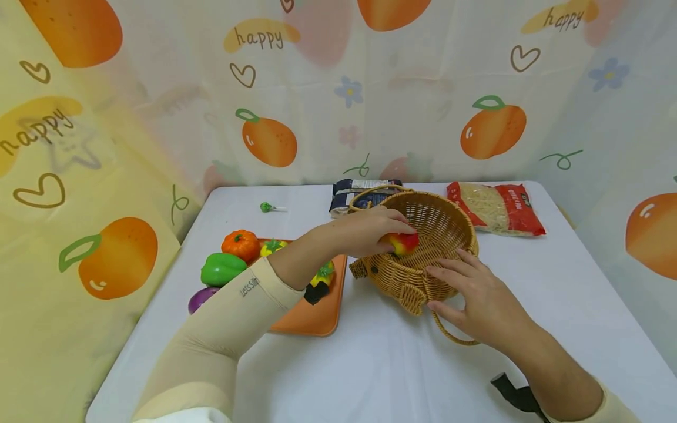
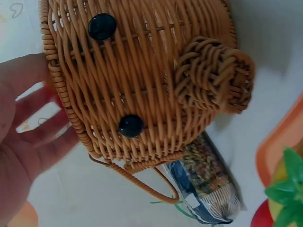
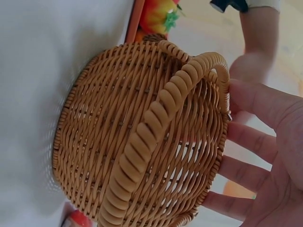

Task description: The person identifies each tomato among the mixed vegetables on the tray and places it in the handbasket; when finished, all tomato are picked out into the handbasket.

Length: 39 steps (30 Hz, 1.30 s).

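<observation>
Holding a red-and-yellow toy fruit (image 1: 404, 242) in the left hand (image 1: 370, 230), with fingers and thumb curled about it. Keeping it at the mouth of a wicker basket (image 1: 392, 283), just inside the rim; cannot tell whether touching the wicker with it. With the right hand (image 1: 478, 294), touching the basket's rim on the other side, with fingers spread wide and nearly straight. Just left of the right thumb, can see a woven snout (image 1: 412, 298); below the same hand, a looped handle (image 1: 456, 338). Left of the left hand, partly behind the forearm, can see an orange tray (image 1: 312, 322) with yellow toy fruit (image 1: 324, 273) on it. Farther left, can make out an orange pumpkin (image 1: 241, 245), a green pepper (image 1: 223, 269) and a purple toy (image 1: 201, 298). Beyond the left hand on the white desk (image 1: 391, 370), can spot a green lollipop (image 1: 266, 207) and a dark packet (image 1: 344, 197); beyond the right hand, a red bag (image 1: 515, 207).
</observation>
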### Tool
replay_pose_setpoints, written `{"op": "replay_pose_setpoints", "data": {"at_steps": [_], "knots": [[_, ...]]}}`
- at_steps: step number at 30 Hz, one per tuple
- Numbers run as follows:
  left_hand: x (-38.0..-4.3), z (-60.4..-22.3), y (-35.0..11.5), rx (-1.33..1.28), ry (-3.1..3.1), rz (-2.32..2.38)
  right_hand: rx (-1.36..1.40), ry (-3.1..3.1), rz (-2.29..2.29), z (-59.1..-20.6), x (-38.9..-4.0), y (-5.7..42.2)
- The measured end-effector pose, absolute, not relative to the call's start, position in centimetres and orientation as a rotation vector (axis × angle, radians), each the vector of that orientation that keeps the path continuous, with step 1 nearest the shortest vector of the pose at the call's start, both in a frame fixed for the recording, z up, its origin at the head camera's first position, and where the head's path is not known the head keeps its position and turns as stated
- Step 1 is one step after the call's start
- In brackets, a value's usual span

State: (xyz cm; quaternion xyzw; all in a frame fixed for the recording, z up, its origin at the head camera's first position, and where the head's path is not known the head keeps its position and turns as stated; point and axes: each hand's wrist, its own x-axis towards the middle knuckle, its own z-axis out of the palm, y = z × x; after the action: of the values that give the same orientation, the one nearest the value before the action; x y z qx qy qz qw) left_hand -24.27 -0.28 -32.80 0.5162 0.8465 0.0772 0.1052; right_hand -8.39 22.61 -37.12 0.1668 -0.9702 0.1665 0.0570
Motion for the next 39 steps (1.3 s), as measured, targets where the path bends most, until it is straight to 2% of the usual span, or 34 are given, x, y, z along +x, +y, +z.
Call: {"op": "replay_pose_setpoints", "data": {"at_steps": [7, 17, 31, 39], "knots": [[-24.3, -32.6, 0.1, 1.434, 2.472, 0.196, 0.509, -2.942, 0.517, -37.3, -8.4, 22.5], [-24.1, -33.0, -0.7, 1.489, 2.510, 0.266, 0.526, -2.921, 0.523, -37.5, -8.6, 22.5], [-22.9, -32.8, -5.8, 1.459, 2.640, 0.304, 0.515, -2.925, 0.536, -37.3, -8.5, 22.6], [-22.5, -33.5, -8.7, 1.231, 2.643, 0.320, 0.517, -2.917, 0.534, -37.3, -8.4, 22.7]]}}
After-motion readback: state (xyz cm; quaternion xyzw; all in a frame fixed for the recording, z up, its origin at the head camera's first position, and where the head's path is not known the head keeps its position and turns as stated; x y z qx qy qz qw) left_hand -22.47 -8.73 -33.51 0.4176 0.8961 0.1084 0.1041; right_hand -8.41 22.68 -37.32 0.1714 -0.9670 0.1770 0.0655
